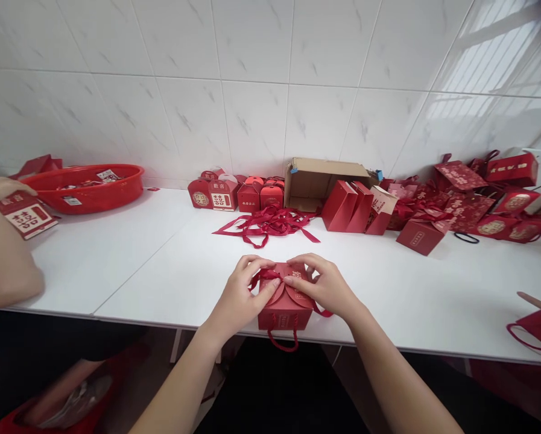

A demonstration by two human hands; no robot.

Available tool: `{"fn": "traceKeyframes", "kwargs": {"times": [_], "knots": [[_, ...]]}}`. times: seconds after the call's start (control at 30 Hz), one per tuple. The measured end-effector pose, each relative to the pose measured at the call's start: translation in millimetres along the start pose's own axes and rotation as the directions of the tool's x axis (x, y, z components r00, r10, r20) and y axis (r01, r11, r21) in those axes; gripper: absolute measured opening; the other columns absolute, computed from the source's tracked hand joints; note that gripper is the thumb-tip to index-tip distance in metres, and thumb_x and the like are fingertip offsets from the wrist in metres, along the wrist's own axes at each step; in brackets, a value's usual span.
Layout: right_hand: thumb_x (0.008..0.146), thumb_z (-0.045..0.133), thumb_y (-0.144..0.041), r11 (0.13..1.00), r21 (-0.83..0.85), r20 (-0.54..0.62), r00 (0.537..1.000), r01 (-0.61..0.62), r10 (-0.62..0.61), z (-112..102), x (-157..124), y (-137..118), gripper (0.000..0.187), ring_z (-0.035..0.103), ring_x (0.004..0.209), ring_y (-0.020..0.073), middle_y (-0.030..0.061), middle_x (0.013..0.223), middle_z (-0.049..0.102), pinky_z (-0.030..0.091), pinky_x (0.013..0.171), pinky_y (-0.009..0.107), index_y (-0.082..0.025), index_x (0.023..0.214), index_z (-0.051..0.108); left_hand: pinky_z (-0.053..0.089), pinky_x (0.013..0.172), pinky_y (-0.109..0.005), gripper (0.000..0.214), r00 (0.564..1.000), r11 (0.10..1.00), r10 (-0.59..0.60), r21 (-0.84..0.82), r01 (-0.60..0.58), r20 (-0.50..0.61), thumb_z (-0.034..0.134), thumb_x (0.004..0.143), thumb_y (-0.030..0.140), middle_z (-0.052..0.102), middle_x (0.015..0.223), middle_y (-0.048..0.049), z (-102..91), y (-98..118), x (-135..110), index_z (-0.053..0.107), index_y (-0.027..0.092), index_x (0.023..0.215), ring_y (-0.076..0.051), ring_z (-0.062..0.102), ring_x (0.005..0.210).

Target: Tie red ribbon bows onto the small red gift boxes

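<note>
A small red gift box (265,319) stands near the table's front edge, its petal-shaped top flaps folded inward. A red rope handle (283,348) hangs down its front. Dark red ribbon (265,275) lies across the top, with an end trailing out on the right side. My left hand (247,292) is on the box's left, thumb and fingers closed on the ribbon near the centre of the flaps. From the right, my right hand (323,282) pinches at the same spot, its thumb almost touching the left one. The ribbon between the fingertips is partly hidden.
A pile of loose ribbon (274,224) lies behind the box. Beyond are a cardboard box (331,167), upright red boxes (338,208) and a heap of finished-looking boxes (469,208). A red basin (93,196) stands left. Co-workers' arm (8,259) and hand (535,299) flank me.
</note>
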State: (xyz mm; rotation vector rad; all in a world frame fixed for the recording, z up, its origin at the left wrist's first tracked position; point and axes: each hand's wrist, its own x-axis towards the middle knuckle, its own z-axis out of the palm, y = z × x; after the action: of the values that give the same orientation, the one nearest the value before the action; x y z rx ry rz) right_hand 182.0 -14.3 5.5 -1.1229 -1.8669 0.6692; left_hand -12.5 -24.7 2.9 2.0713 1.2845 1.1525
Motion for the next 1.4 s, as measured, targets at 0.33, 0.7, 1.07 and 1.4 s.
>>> {"fn": "traceKeyframes", "kwargs": {"times": [0.33, 0.7, 1.07, 1.4], "knots": [[0.079, 0.063, -0.024, 0.955, -0.221, 0.192, 0.968, 0.201, -0.159, -23.9, 2.9, -14.4, 0.013, 0.059, 0.075, 0.0154, 0.004, 0.091, 0.067, 0.048, 0.068, 0.028, -0.022, 0.089, 0.069, 0.051, 0.085, -0.035, 0.025, 0.945, 0.952, 0.175, 0.199, -0.235, 0.276, 0.052, 0.082, 0.026, 0.07, 0.102, -0.0041, -22.6, 19.4, 20.9, 0.068, 0.024, 0.102, -0.022, 0.064, 0.093], [0.073, 0.057, -0.013, 0.905, -0.37, 0.292, 0.951, 0.21, -0.102, -23.1, 14.1, -26.3, 0.011, 0.046, 0.058, 0.0109, -0.0015, 0.064, 0.056, 0.034, 0.055, 0.022, -0.019, 0.065, 0.055, 0.049, 0.069, -0.031, 0.017, 0.928, 0.916, 0.184, 0.287, -0.281, 0.323, 0.051, 0.078, 0.018, 0.069, 0.08, -0.0028, -17.4, 21.6, 25.4, 0.067, 0.023, 0.078, -0.019, 0.062, 0.072], [0.078, 0.056, -0.015, 0.909, -0.348, 0.228, 0.961, 0.229, -0.155, -20.0, 10.7, -21.6, 0.012, 0.048, 0.061, 0.011, 0.0001, 0.07, 0.059, 0.037, 0.056, 0.022, -0.019, 0.067, 0.056, 0.05, 0.073, -0.031, 0.019, 0.942, 0.934, 0.176, 0.252, -0.252, 0.286, 0.05, 0.082, 0.019, 0.07, 0.083, -0.0026, -15.8, 20.2, 28.8, 0.069, 0.022, 0.083, -0.019, 0.063, 0.077], [0.082, 0.059, -0.046, 0.999, -0.008, 0.088, 0.995, -0.041, 0.041, -21.5, -18.0, 0.2, 0.047, 0.058, 0.108, 0.0221, 0.0093, 0.131, 0.049, 0.055, 0.081, 0.034, -0.028, 0.125, 0.052, 0.055, 0.082, -0.037, 0.038, 0.99, 0.999, -0.02, -0.04, 0.026, 0.138, 0.059, 0.081, 0.041, 0.052, 0.124, -0.0087, -15.6, -1.8, 13.4, 0.054, 0.026, 0.116, -0.025, 0.054, 0.113]]}}
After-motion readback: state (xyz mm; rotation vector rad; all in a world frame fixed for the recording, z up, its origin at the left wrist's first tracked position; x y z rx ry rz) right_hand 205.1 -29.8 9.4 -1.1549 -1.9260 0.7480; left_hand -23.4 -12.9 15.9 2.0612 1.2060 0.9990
